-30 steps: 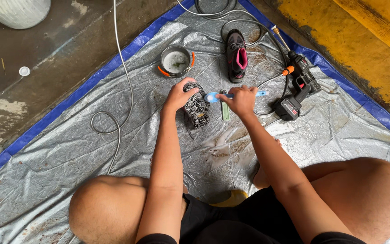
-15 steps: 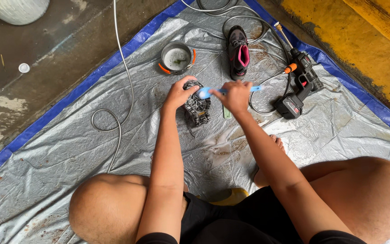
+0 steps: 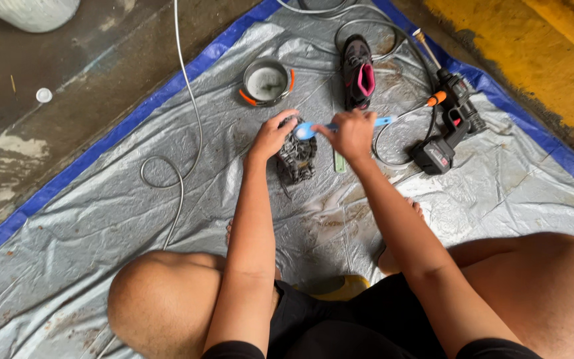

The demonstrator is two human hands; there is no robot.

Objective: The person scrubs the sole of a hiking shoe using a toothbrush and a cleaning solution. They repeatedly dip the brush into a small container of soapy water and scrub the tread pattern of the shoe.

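1. While the person crouches on the silver tarpaulin (image 3: 101, 219), knees at five and seven o'clock, both forearms reach toward twelve o'clock, where the hands meet over a dark, patterned shoe (image 3: 297, 156).
2. Compared with a second ago, the right hand (image 3: 350, 133) has slid toward nine o'clock and now sits right beside the left hand (image 3: 272, 135); the blue brush (image 3: 340, 125) has come with it, its head now on the top of the shoe.
3. From that shift I judge that scrubbing of the shoe is underway, with the brush working across its upper edge.
4. The right hand is closed around the brush handle; the left hand is cupped over the shoe's side, fingers curled, steadying it on the tarpaulin.
5. Just past the hands, at twelve o'clock, lie a round grey bowl with an orange rim (image 3: 266, 82) and a second shoe with a pink lining (image 3: 359, 73).
6. At two o'clock a black cordless spray gun (image 3: 450, 123) lies with its grey hose (image 3: 393, 143) looping close to the right wrist; that loop is the nearest obstacle.
7. Farther, at ten o'clock, another hose (image 3: 187, 100) runs off onto the concrete floor (image 3: 68, 80).
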